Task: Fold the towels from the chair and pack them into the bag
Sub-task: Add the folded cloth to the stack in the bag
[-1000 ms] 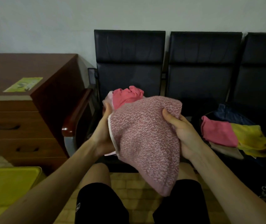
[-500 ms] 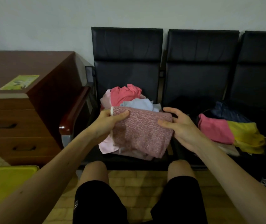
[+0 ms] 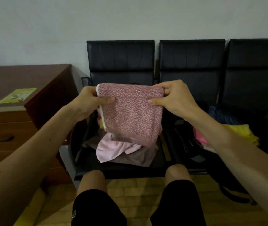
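Head view, left to right. Left hand pinched on the upper left corner of the mottled pink towel; right hand pinched on the upper right corner. Towel, half a second ago lying on the chair pile, now lifted and hanging folded between both grips: ready for another fold or the bag right of the right grip. Sticker left of the left grip: writing unreadable.

The mottled pink towel is up off the chair pile now, lifted and hanging flat, left hand and right hand pinching its top corners.
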A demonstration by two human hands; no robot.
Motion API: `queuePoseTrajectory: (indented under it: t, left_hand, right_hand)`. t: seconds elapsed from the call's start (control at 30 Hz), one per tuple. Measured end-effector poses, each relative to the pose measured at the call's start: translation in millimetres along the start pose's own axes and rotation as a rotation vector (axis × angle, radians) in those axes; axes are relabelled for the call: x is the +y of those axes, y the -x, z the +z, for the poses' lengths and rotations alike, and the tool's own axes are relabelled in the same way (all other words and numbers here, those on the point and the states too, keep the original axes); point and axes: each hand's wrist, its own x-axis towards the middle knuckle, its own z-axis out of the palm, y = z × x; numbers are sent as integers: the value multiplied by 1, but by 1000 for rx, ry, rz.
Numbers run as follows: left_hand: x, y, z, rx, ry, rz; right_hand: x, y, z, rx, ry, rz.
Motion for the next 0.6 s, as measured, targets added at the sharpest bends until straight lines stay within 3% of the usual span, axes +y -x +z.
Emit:
queuePoseTrajectory:
  t: [0.33, 0.5, 0.6]
  left_hand:
    - [17, 6, 12, 163, -57, 148]
    - [24, 18, 19, 141, -100, 353]
    - [26, 25, 23, 96, -88, 373]
  right_hand:
    - [-4, 1, -6, 115, 186, -9]
    - [4, 4, -11, 97, 115, 32]
    - [9, 8, -16, 5, -108, 106]
